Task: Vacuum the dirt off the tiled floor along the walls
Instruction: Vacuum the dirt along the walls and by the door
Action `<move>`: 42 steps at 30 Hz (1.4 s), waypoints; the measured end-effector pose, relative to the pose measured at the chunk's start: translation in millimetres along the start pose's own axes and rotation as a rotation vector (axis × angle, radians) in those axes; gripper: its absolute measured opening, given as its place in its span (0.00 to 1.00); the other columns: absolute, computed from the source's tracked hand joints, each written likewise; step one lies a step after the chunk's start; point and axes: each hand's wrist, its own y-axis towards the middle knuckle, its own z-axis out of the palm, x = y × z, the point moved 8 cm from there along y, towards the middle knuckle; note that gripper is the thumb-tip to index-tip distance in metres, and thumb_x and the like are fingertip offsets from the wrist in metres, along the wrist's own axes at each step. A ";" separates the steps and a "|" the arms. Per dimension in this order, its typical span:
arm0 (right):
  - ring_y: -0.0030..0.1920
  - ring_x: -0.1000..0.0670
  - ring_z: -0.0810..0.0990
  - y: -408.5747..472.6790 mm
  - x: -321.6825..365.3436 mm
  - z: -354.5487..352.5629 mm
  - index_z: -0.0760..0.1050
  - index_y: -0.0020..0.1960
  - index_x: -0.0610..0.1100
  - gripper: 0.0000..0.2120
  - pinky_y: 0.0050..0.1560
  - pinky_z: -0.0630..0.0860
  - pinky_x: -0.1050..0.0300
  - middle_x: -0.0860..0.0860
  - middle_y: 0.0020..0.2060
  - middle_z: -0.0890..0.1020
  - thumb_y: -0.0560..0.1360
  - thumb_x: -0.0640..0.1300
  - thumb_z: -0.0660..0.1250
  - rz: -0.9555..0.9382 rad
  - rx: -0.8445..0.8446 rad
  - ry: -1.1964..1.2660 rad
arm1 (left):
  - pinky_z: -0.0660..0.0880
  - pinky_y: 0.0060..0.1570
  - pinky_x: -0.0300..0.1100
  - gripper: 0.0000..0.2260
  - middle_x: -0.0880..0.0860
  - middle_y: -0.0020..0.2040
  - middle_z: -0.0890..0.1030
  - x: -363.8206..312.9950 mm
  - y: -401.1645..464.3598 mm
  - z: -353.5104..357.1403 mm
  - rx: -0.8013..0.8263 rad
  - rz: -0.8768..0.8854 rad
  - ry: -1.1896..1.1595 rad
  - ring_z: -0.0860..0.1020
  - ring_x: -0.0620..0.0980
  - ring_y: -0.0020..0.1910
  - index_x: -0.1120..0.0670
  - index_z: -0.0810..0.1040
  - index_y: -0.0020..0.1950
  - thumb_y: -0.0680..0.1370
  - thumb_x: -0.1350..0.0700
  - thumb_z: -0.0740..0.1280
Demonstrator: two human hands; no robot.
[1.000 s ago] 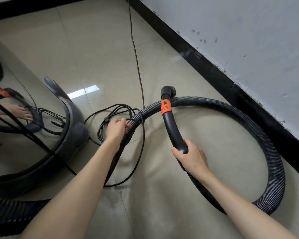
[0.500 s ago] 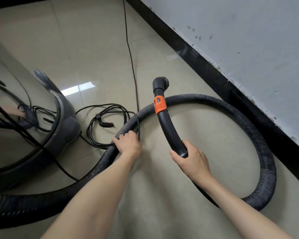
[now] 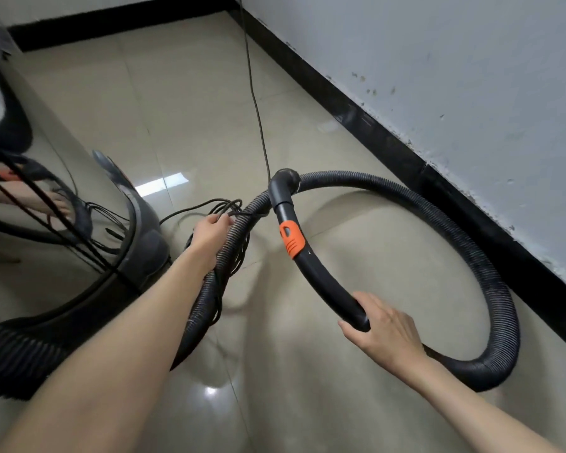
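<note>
A: Where is the hose?

B: The ribbed black hose loops wide to the right, close along the black skirting at the foot of the white wall. It curls back near the person, then runs into the curved rigid handle with the orange slider. The other stretch passes left toward the shiny vacuum body.

A: And the hands?

B: The right hand is wrapped round the near end of the handle, thumb on the left side, fingers curled over the top. The left hand is closed on a bundle of black power cord, beside or against the ribbed hose; whether the fingers also take in the hose I cannot tell.

A: Anything else on the floor?

B: A single strand of that cord runs away across the beige tiled floor toward the far wall. The handle's elbow end is raised above the tiles, crossing the hose.
</note>
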 end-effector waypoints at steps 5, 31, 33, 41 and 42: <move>0.53 0.52 0.76 -10.8 0.5 -11.5 0.71 0.60 0.54 0.17 0.42 0.67 0.57 0.57 0.50 0.77 0.76 0.60 0.62 -0.073 -0.015 -0.148 | 0.62 0.17 0.32 0.11 0.50 0.31 0.67 -20.5 -14.0 -17.0 0.006 -0.036 -0.138 0.65 0.43 0.22 0.56 0.72 0.43 0.83 0.56 0.57; 0.61 0.46 0.70 82.1 73.8 -116.4 0.71 0.61 0.49 0.12 0.66 0.61 0.41 0.52 0.56 0.75 0.78 0.46 0.61 -0.202 -0.185 -0.882 | 0.74 0.52 0.53 0.09 0.58 0.55 0.71 -62.1 -35.2 -8.2 -0.060 0.585 0.739 0.73 0.58 0.50 0.57 0.74 0.58 0.78 0.64 0.62; 0.63 0.45 0.68 85.9 79.2 -134.3 0.70 0.62 0.49 0.13 0.69 0.58 0.40 0.51 0.58 0.74 0.77 0.43 0.60 -0.192 -0.236 -0.884 | 0.74 0.51 0.54 0.07 0.57 0.54 0.72 -66.3 -39.2 -17.0 -0.131 0.581 0.718 0.74 0.59 0.49 0.57 0.74 0.57 0.79 0.62 0.62; 0.64 0.44 0.68 92.9 105.8 -175.6 0.69 0.63 0.47 0.16 0.67 0.58 0.44 0.49 0.60 0.72 0.76 0.41 0.62 -0.282 -0.289 -0.821 | 0.73 0.48 0.53 0.07 0.57 0.53 0.75 -69.9 -50.0 -16.5 -0.133 0.549 0.743 0.74 0.59 0.50 0.56 0.73 0.55 0.80 0.55 0.61; 0.64 0.45 0.68 91.6 106.4 -175.8 0.70 0.63 0.47 0.16 0.67 0.58 0.44 0.49 0.60 0.72 0.75 0.43 0.63 -0.286 -0.294 -0.792 | 0.73 0.47 0.52 0.07 0.57 0.54 0.76 -72.5 -50.4 -15.4 -0.134 0.557 0.739 0.75 0.59 0.51 0.56 0.72 0.55 0.79 0.55 0.63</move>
